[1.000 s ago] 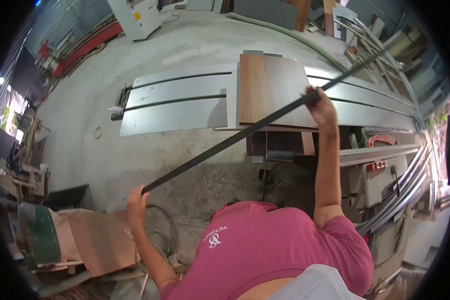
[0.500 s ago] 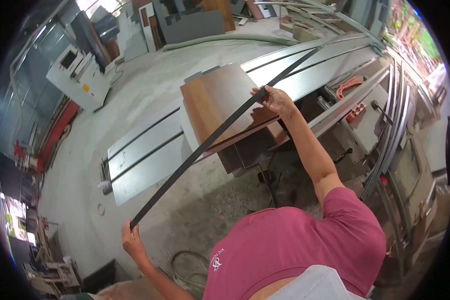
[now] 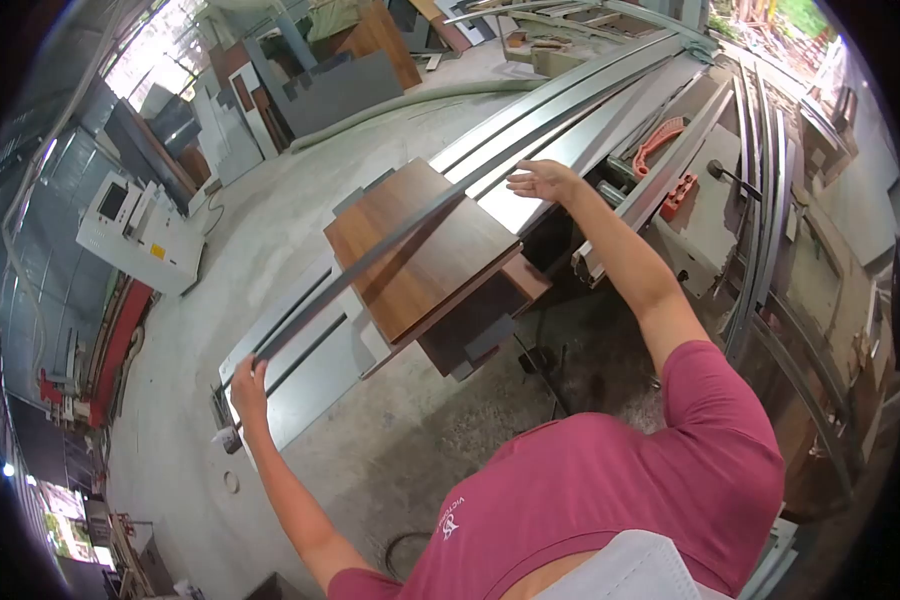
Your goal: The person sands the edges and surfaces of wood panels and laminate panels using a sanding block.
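Note:
My left hand (image 3: pixel 249 388) is closed around the lower left end of a long, thin, dark edging strip (image 3: pixel 400 234). The strip runs diagonally above a stack of brown wood-look panels (image 3: pixel 435 245) and on toward the far end of the metal table. Close below the strip, to the right of the panels, my right hand (image 3: pixel 545 182) has its fingers stretched out and holds nothing. The panels rest across a slotted metal table (image 3: pixel 320 392). A small grey piece (image 3: pixel 490 338) shows at their near side.
A white machine (image 3: pixel 140 235) stands on the floor at left, beside a red rail (image 3: pixel 120 355). To the right are an orange-red handle (image 3: pixel 658 145), a red block (image 3: pixel 678 197) and long metal bars (image 3: pixel 767 200). Boards (image 3: pixel 340 95) lean at the back.
The strip has swung away from my body, over the panels and table. My left hand has moved up and forward with its end. My right hand has let go of the strip and opened.

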`<act>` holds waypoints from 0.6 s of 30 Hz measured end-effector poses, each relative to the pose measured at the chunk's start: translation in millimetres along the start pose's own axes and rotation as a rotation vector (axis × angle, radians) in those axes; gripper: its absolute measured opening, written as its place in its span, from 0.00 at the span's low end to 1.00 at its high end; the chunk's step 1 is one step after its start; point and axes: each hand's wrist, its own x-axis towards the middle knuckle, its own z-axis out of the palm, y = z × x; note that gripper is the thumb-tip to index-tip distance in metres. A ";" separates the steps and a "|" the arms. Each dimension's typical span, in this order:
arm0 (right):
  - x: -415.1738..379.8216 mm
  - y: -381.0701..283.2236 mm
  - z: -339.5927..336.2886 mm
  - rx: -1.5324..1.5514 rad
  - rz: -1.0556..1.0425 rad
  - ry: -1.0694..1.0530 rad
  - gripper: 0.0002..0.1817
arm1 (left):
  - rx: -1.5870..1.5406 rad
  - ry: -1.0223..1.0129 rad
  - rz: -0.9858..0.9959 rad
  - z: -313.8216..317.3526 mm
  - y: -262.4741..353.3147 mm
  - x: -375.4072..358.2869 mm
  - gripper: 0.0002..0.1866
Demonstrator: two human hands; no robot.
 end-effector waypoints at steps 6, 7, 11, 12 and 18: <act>-109.7 16.4 3.2 -0.017 -0.110 -0.130 0.25 | -0.215 -0.075 -0.052 11.6 -14.5 21.2 0.19; -134.8 24.7 -9.9 0.024 -0.146 -0.187 0.24 | -0.340 -0.041 -0.085 17.3 -17.9 18.7 0.20; -250.3 44.5 -15.5 0.064 -0.246 0.035 0.27 | -0.335 -0.119 -0.033 20.9 -27.5 31.5 0.23; -274.7 49.6 -22.9 0.054 -0.309 0.092 0.27 | -0.324 -0.156 -0.084 8.0 -8.7 32.5 0.26; -405.8 64.2 -58.6 -0.082 -0.514 0.705 0.24 | -0.263 0.136 0.163 -25.5 81.1 50.2 0.25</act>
